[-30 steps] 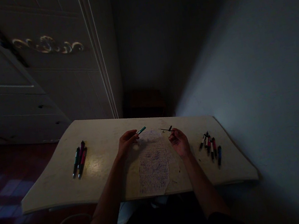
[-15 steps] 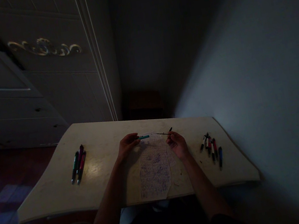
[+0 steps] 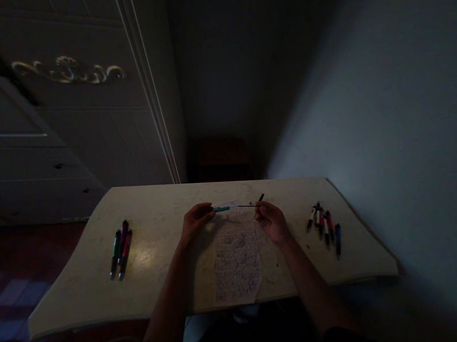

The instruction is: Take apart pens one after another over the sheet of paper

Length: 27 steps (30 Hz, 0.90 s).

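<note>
Levelled from its upward tilt a second ago, the teal tube [image 3: 221,209] is held in the fingers of my left hand [image 3: 194,223], near but apart from the thin dark rod [image 3: 246,206] pinched by the fingers of my right hand [image 3: 274,223], toward the far end of the scribbled sheet [image 3: 236,263] on the counter [image 3: 154,224].
</note>
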{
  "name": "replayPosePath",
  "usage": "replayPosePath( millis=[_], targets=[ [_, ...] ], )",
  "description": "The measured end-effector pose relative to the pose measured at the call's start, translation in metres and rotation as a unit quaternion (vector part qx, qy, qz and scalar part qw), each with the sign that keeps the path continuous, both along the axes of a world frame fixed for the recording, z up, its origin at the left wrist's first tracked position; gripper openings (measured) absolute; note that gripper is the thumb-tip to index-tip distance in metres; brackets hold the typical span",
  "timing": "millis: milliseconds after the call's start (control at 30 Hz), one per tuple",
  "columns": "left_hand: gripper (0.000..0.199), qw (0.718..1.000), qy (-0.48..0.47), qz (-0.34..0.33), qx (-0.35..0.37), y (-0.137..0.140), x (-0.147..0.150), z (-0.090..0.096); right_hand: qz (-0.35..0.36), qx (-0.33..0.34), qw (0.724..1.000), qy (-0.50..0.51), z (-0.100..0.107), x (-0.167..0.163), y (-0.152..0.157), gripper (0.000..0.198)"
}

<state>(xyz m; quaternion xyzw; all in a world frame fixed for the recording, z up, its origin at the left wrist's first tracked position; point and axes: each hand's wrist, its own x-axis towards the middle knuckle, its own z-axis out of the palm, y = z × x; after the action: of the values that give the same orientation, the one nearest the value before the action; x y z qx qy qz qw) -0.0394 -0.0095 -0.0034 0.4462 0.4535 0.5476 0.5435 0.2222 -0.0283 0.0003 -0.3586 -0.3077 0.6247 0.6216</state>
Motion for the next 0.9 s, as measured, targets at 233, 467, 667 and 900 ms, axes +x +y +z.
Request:
replayPosePath(
  millis=[233,467,667,900],
  targets=[
    [0.049,1.0,0.0,0.007,0.001,0.001,-0.001,-0.003,0.003,-0.001,1.0,-0.003,-0.002,0.0,0.001,0.031],
    [0.052,1.0,0.001,0.002,-0.005,0.001,-0.002,-0.004,0.009,-0.002,1.0,-0.005,-0.006,0.002,0.001,0.03],
    [0.054,1.0,0.004,-0.002,-0.006,0.0,0.0,0.003,0.012,-0.003,1.0,-0.008,-0.006,0.002,0.0,0.03],
    [0.057,1.0,-0.006,0.011,-0.019,-0.003,0.002,0.004,0.021,0.003,1.0,-0.016,-0.007,0.004,-0.001,0.028]
  ],
)
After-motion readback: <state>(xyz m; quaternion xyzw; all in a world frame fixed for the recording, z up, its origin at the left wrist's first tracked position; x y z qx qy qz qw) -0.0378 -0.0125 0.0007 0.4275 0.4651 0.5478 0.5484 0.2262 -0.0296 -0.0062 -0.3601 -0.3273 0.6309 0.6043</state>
